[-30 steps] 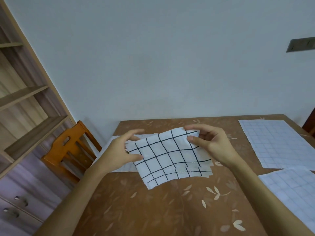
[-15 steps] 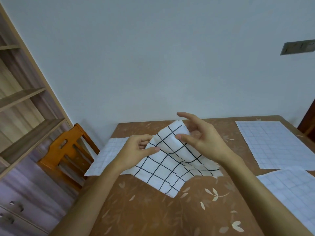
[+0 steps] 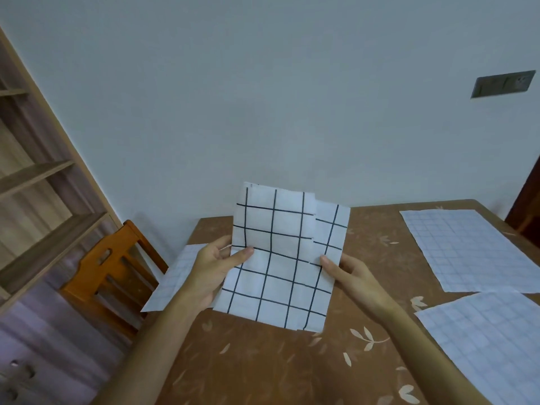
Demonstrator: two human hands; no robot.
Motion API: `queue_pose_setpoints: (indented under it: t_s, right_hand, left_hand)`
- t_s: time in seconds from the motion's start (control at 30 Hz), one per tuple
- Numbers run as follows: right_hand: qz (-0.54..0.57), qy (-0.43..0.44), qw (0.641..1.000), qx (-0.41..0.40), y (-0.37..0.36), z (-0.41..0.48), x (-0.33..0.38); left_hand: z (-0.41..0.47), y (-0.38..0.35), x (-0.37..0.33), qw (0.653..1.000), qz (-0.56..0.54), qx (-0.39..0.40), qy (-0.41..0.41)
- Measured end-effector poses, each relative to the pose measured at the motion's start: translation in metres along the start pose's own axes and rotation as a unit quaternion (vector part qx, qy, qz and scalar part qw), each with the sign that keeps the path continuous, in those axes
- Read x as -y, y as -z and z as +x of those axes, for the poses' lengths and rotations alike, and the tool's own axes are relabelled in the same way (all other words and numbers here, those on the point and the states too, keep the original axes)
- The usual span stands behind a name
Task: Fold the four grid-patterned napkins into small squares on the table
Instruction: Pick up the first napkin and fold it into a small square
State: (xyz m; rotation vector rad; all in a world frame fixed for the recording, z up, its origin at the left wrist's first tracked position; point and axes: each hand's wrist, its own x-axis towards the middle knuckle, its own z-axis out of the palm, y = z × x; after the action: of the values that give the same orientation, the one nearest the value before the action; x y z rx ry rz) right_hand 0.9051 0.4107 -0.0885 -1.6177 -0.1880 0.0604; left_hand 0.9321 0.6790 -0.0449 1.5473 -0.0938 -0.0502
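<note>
the bold-grid napkin (image 3: pixel 280 258), in two offset layers, stands upright over the table (image 3: pixel 263 363). the left hand (image 3: pixel 214 270) has a pinching grip on its left edge, thumb on the front, fingers behind; the right hand (image 3: pixel 356 277) pinches the right edge likewise. the left napkin (image 3: pixel 175 277), far napkin (image 3: pixel 467 247) and near napkin (image 3: pixel 493 349) lie flat on the table.

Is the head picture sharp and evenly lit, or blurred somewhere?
Head view: light is soft and even, no glare; the held napkin has crisp grid lines; the drawer handles at lower left are smeared; the shelf unit leans from wide-angle distortion.
</note>
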Motion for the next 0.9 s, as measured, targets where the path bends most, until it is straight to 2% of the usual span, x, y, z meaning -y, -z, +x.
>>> queue_pose_setpoints:
  t_s: [0.13, 0.33, 0.57, 0.73, 0.8, 0.9]
  right_hand:
    - [-0.047, 0.027, 0.998, -0.031, -0.01, 0.007, 0.001]
    - [-0.054, 0.053, 0.995, -0.065, -0.019, 0.015, 0.006]
    - [-0.027, 0.023, 0.997, -0.064, -0.02, 0.015, 0.012]
    - [0.058, -0.057, 0.997, -0.005, -0.02, 0.018, 0.008]
    - [0.065, -0.049, 0.997, 0.006, -0.021, 0.016, 0.008]
    - [0.04, -0.01, 0.998, -0.054, -0.026, 0.014, 0.009]
  left_hand:
    - [0.001, -0.003, 0.006, 0.999, 0.001, 0.022, 0.03]
    - [0.001, -0.007, 0.01, 0.994, 0.065, 0.073, 0.057]
    - [0.0, -0.008, 0.01, 0.985, 0.108, 0.119, 0.06]
    - [0.001, -0.01, 0.013, 0.992, 0.091, 0.072, 0.048]
    - [0.001, -0.011, 0.013, 0.993, 0.087, 0.059, 0.044]
    - [-0.002, -0.015, 0.013, 0.994, 0.087, 0.051, 0.034]
